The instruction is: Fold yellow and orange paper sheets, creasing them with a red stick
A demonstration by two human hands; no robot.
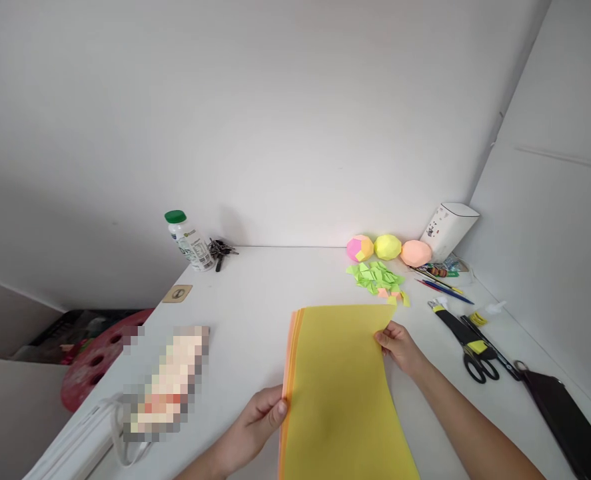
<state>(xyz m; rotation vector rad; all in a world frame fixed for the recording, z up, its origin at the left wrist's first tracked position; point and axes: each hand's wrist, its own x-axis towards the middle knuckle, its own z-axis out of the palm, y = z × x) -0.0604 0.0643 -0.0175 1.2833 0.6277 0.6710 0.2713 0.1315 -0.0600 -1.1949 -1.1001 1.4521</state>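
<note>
With the left hand [260, 421], closed on the left edge of the paper [345, 387], thumb in front, fingers partly hidden behind. With the right hand [401, 348], pinching the right edge just below the far corner, thumb on top. Held between both over the desk [235, 320], in front of the body. Runs lengthwise from the bottom of the view toward the wall [295, 133], long axis nearly straight ahead, far short edge roughly level across. Bows along the right side; shows yellow on top, orange and pink layers fanned at the left. Cannot tell whether touching the desk at the near end, cut off by the view.

Just beyond the far edge, scattered in a heap: green scraps [375, 277], with a few peach and yellow ones. Behind those, in a row by the wall: a patchwork ball [360, 248], a yellow ball [388, 247], a peach ball [416, 253]. To the right of these, tilted: a white container [448, 230]. Right of the right hand: scissors [481, 367], handles toward the body; farther along, a black pouch [570, 420]. Well off to the left: a green-capped bottle [192, 247] beside black clips [221, 249].
</note>
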